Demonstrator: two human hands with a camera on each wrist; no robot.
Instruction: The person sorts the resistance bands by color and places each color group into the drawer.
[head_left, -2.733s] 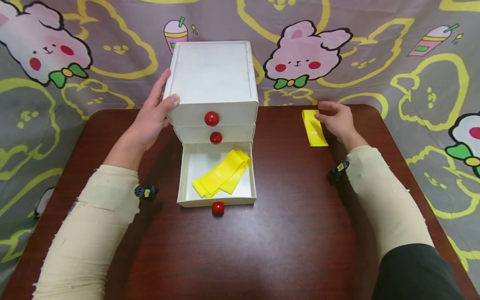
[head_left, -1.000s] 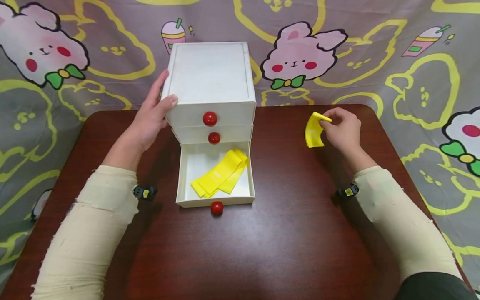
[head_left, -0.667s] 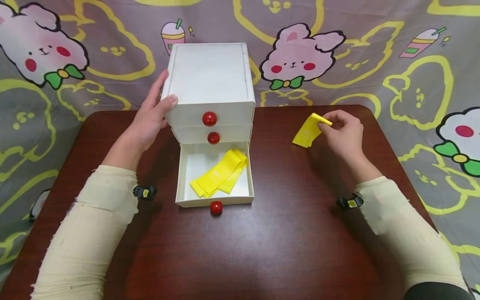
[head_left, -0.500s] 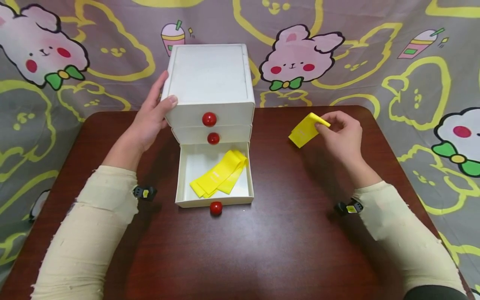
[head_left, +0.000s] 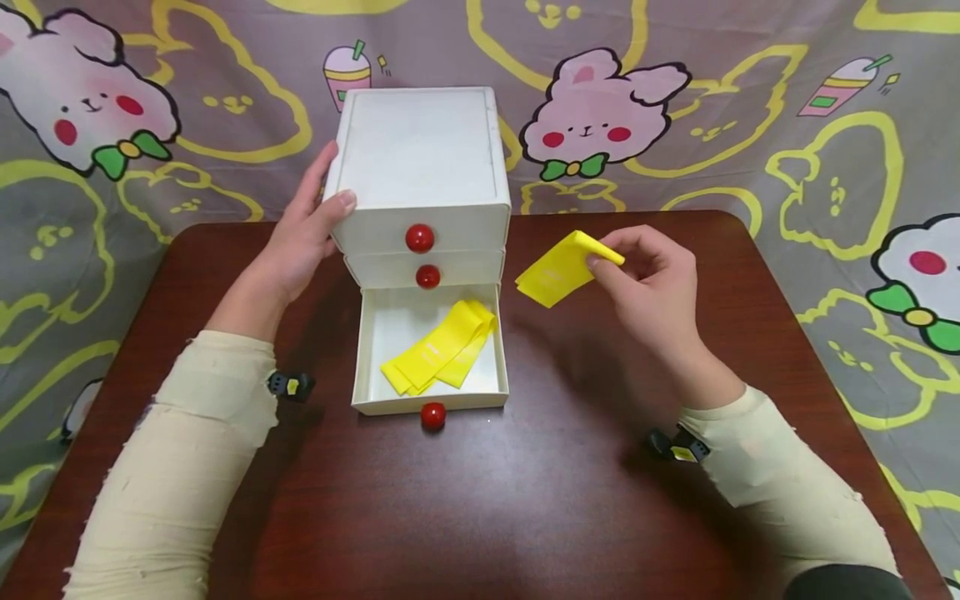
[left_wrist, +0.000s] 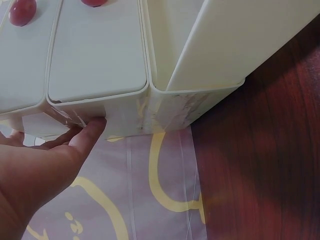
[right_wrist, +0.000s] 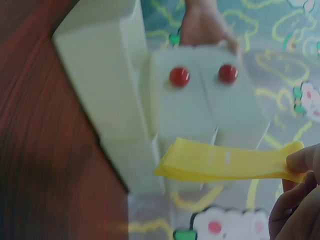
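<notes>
In the head view my right hand [head_left: 652, 287] pinches a folded yellow resistance band [head_left: 555, 273] by one end, thumb against fingers. The band is raised over the table, right of the white drawer unit [head_left: 423, 146], its free end pointing left. Small white print shows on it in the right wrist view. My left hand [head_left: 296, 229] rests on the unit's left side, fingers extended along it and thumb at the front top corner. The bottom drawer [head_left: 378, 304] is pulled out; another folded yellow resistance band [head_left: 435, 350] lies inside it.
Red round knobs mark the drawers: the top knob [head_left: 420, 238], the middle knob [head_left: 427, 277] and the bottom knob [head_left: 432, 416]. Both upper drawers are closed. A patterned cloth [head_left: 585, 192] hangs behind the dark wooden table [head_left: 480, 500].
My right hand has pinched the band, picked it up off the table at the right and carried it left towards the drawer unit. My left hand stays on the unit.
</notes>
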